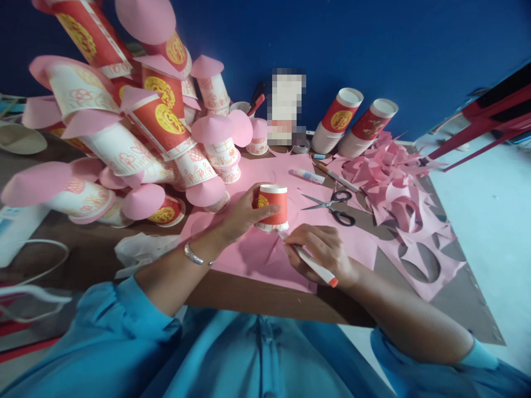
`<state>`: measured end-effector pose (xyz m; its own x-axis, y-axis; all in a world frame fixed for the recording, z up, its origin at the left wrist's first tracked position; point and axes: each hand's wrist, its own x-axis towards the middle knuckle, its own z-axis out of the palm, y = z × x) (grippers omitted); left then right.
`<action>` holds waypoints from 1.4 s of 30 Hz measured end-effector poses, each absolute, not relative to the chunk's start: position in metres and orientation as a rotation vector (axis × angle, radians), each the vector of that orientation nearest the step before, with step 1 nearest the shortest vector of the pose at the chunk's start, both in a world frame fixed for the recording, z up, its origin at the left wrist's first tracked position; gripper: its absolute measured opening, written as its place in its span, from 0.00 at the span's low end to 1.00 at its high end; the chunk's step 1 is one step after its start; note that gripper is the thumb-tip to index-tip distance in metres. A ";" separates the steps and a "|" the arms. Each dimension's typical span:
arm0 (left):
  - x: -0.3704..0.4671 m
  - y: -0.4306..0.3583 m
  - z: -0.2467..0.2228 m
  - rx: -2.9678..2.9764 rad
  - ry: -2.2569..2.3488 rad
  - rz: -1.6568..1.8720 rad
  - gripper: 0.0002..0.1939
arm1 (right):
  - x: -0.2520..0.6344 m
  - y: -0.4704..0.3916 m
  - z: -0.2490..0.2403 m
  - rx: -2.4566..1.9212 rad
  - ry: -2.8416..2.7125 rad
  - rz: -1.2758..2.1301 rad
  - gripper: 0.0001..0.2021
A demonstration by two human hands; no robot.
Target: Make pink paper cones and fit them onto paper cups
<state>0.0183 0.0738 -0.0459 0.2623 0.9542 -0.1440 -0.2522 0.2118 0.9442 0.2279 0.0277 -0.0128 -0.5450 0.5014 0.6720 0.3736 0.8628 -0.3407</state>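
— Two hands at work over a sheet of pink paper spread on a brown table. What does each one hold?

— The left hand is wrapped around a red paper cup, which stands upside down on the pink sheet near the table's front edge. The right hand is closed around a white marker with an orange end, its tip at the base of the cup, on the paper.

— And around them?

— Black-handled scissors lie open on the sheet just right of the cup, with a glue stick and another pen beyond them. Pink paper offcuts, with round holes cut out, are heaped at the right.

— The pile on the left?

— Finished cups capped with pink paper cones, stacked and leaning, some red, some white. Two stacks of red cups lean near the blue wall. A silver bangle shows on the left wrist; both sleeves are blue.
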 end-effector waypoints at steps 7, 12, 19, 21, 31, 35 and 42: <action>0.017 0.075 -0.048 0.958 0.910 1.039 0.32 | 0.230 0.028 -0.010 -0.587 -2.152 0.139 0.11; 0.016 0.075 -0.044 0.881 0.858 1.043 0.29 | 0.232 0.031 -0.010 -0.587 -2.130 0.116 0.13; 0.015 0.075 -0.038 0.789 0.833 1.022 0.28 | 0.231 0.033 -0.011 -0.592 -2.145 0.103 0.11; 0.015 0.075 -0.039 0.782 0.830 1.027 0.29 | 0.231 0.033 -0.012 -0.588 -2.145 0.109 0.11; 0.013 0.074 -0.043 0.852 0.803 1.030 0.29 | 0.230 0.032 -0.017 -0.567 -2.160 0.139 0.11; 0.013 0.074 -0.044 0.835 0.785 1.024 0.29 | 0.230 0.031 -0.018 -0.585 -2.183 0.143 0.09; 0.013 0.074 -0.044 0.854 0.783 1.031 0.30 | 0.229 0.032 -0.018 -0.570 -2.206 0.151 0.08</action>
<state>0.0130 0.0737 -0.0440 0.3171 0.9370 -0.1466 -0.3921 0.2703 0.8793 0.2287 0.0321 -0.0182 -0.5506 0.4489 0.7038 0.3488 0.8897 -0.2946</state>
